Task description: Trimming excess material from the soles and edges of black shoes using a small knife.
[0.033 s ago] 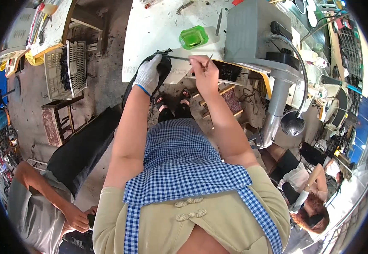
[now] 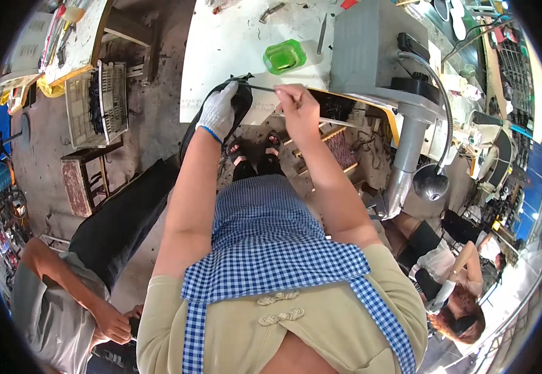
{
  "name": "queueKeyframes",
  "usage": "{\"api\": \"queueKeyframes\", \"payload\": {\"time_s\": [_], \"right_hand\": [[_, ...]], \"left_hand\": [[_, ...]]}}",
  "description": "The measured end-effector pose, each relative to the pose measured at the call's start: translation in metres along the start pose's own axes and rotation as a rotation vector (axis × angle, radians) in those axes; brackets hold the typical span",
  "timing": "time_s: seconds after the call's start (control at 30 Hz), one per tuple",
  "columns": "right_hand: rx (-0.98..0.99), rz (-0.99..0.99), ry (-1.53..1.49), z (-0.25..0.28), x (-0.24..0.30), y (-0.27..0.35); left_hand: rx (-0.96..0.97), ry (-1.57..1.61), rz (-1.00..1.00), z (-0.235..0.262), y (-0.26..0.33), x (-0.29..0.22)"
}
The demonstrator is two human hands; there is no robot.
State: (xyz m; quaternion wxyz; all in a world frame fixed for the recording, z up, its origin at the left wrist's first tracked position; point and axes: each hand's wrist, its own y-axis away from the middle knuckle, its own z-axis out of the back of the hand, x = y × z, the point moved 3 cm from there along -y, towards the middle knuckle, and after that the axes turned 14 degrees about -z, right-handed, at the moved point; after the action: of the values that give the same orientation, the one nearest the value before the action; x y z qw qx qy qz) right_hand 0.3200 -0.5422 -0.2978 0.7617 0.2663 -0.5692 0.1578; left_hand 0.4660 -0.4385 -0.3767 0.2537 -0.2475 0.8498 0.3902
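My left hand (image 2: pixel 218 115), in a white knitted glove with a blue cuff edge, grips a black shoe (image 2: pixel 242 103) at the near edge of the white table. Part of the shoe is hidden behind the glove and wrist. From its far end a thin dark strap (image 2: pixel 262 87) runs straight across to the right. My bare right hand (image 2: pixel 298 107) pinches that strap's other end between closed fingers. On the table beyond the hands sits a green translucent dish (image 2: pixel 284 57).
A slim metal tool (image 2: pixel 322 34) lies right of the dish. Farther right stand a grey machine housing (image 2: pixel 377 50) and a bent metal pipe (image 2: pixel 408 146). A white crate (image 2: pixel 115 100) is at left. People sit on both sides, one at lower left (image 2: pixel 59 305).
My right hand has turned and shifted slightly left along the strap. A thin pointed piece that stuck out above its fingers no longer shows. My left hand stays on the shoe.
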Motion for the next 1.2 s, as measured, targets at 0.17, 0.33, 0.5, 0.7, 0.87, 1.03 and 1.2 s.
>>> {"api": "queueKeyframes", "payload": {"time_s": [0.17, 0.33, 0.5, 0.7, 0.87, 1.03, 1.2], "right_hand": [[-0.059, -0.086, -0.155, -0.001, -0.01, -0.002], [-0.415, -0.079, 0.064, 0.026, -0.027, -0.058], [-0.482, -0.335, -0.316, 0.032, -0.049, -0.055], [-0.162, -0.57, -0.486, 0.003, -0.035, -0.015], [-0.119, -0.275, -0.317, -0.002, -0.035, -0.009], [-0.085, -0.143, -0.219, -0.004, -0.016, 0.0], [-0.025, 0.083, 0.06, -0.005, -0.003, 0.004]], "left_hand": [[0.035, 0.019, -0.036, 0.006, 0.0, 0.003], [0.302, -0.611, -0.322, 0.009, 0.0, -0.013], [0.036, 0.011, 0.032, 0.006, -0.003, 0.007], [0.175, -0.073, -0.1, 0.021, -0.017, 0.011], [0.008, 0.009, 0.084, -0.009, 0.008, -0.01], [0.026, -0.012, 0.043, 0.001, 0.005, -0.008], [0.024, -0.002, 0.043, -0.006, 0.005, -0.009]]}}
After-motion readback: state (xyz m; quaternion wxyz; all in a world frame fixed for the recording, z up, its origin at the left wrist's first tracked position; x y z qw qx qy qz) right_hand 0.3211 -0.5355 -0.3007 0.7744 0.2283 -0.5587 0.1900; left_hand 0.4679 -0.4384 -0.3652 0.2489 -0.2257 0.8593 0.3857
